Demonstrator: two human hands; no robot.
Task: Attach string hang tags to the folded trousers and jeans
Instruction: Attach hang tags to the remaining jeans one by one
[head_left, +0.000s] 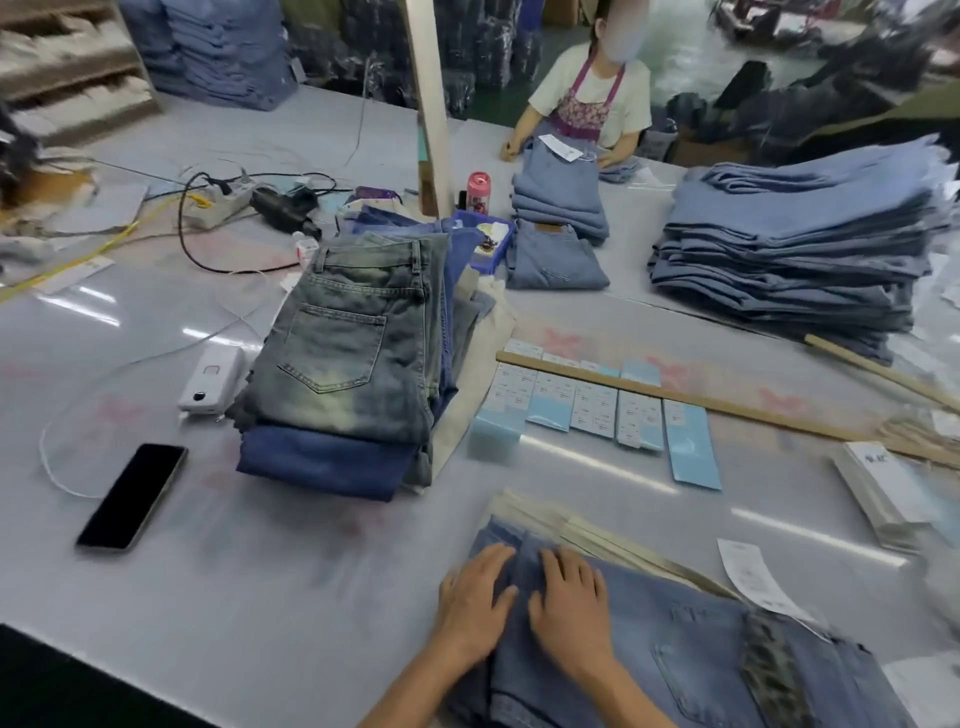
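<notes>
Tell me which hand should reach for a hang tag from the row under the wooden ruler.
Right, probably. The right hand and left hand both lie flat on the folded light-blue jeans, but the row of pale-blue hang tags lies ahead and to the right, so the left would cross over.

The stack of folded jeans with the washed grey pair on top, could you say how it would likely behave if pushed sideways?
The stack of folded jeans would probably slump or shear, since its layers sit unevenly and overhang. It looks soft and fairly heavy, so it may drag on the table rather than glide.
</notes>
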